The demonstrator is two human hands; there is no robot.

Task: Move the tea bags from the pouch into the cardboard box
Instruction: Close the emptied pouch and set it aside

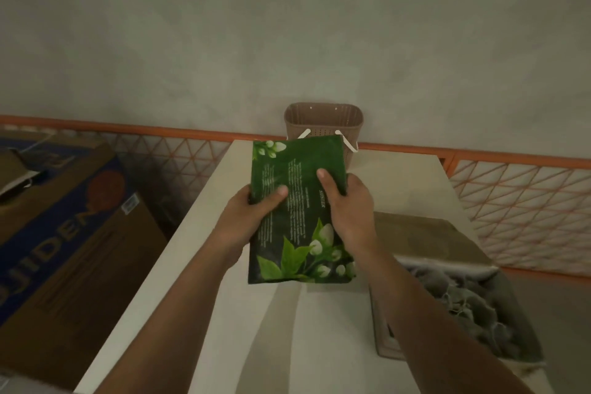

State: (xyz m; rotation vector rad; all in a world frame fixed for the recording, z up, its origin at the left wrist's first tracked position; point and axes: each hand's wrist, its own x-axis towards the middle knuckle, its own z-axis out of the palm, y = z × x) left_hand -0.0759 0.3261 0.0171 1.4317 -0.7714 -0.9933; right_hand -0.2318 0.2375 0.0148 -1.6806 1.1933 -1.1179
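A dark green pouch (297, 189) printed with white flowers and leaves is held above the white table (198, 253), tilted with its far end toward the wall. My left hand (248, 217) grips its left edge, thumb on top. My right hand (350, 205) grips its right edge, thumb across the print. No tea bags show. A large brown cardboard box (64, 243) with a blue printed band stands to the left of the table, its top flaps partly open.
A brown perforated plastic basket (323, 120) with white handles stands at the table's far end against the wall. A grey patterned cloth (460, 294) lies on a beige tray at the right. An orange lattice rail (524, 201) runs behind.
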